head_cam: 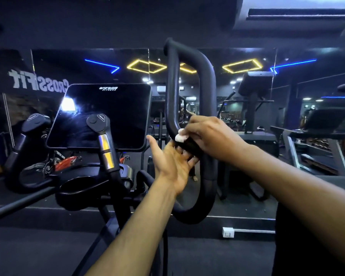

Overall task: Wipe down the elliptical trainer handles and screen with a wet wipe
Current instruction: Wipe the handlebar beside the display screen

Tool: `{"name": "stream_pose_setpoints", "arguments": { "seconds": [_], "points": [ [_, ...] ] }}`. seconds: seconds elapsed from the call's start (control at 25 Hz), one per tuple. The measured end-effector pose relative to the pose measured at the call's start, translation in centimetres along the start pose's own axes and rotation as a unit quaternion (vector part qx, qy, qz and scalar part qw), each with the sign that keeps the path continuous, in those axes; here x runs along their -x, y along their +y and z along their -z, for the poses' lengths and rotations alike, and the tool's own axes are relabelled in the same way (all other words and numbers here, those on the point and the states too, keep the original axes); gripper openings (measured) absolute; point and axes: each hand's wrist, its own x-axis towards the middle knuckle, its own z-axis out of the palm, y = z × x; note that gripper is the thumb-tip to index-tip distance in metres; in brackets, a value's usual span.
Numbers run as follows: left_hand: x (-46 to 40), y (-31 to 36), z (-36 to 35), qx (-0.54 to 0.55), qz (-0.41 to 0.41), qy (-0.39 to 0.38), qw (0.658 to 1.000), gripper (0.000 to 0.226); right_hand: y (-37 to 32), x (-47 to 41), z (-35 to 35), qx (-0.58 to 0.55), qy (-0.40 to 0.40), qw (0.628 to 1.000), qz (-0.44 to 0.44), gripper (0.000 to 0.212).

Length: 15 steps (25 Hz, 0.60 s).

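Observation:
The elliptical's tall black loop handle (172, 90) rises in the middle of the view. My right hand (211, 136) wraps over its lower bend and presses a bunched white wet wipe (180, 137) against the tube. My left hand (172, 166) reaches up from below, palm toward me, its fingers curled round the same tube just under the wipe. The dark glossy screen (102, 116) stands to the left. A short grip with silver sensor plates (105, 144) stands in front of it, and a second short grip (35, 122) sits further left.
A black cup holder (82, 186) lies below the screen. A mirror wall (247, 62) with mirrored lettering runs behind the machine. A treadmill (315, 136) stands at the right. A white wall socket (228, 232) sits low on the ledge.

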Motion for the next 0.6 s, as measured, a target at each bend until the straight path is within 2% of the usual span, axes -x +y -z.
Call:
{"name": "stream_pose_setpoints", "arguments": {
  "seconds": [0.12,0.28,0.32,0.48,0.52,0.6],
  "points": [
    [-0.8,1.6,-0.6,-0.020,-0.009,0.006,1.000,0.107,-1.7,-2.5,-1.1,-0.009,0.041,0.998,-0.044,0.017],
    [-0.9,2.4,-0.8,-0.059,0.012,0.009,0.998,0.107,-1.5,0.4,-0.4,0.025,-0.013,0.998,0.059,0.009],
    [-0.9,2.4,-0.6,-0.062,0.013,0.008,0.998,0.106,-0.9,0.3,0.1,0.029,-0.015,0.998,0.059,0.006],
    [-1.3,2.8,-0.8,-0.092,0.016,0.012,0.996,0.106,-2.2,-3.3,-1.3,0.010,0.076,0.994,-0.077,0.013],
    [-1.4,3.1,-0.9,-0.093,0.022,0.014,0.995,0.108,-2.7,-3.5,-2.0,0.019,0.079,0.995,-0.066,0.012],
    [-1.8,3.9,-1.0,-0.095,0.032,0.012,0.995,0.114,-2.6,-2.1,-2.3,0.037,0.036,0.999,0.006,0.015]
  ]
}}
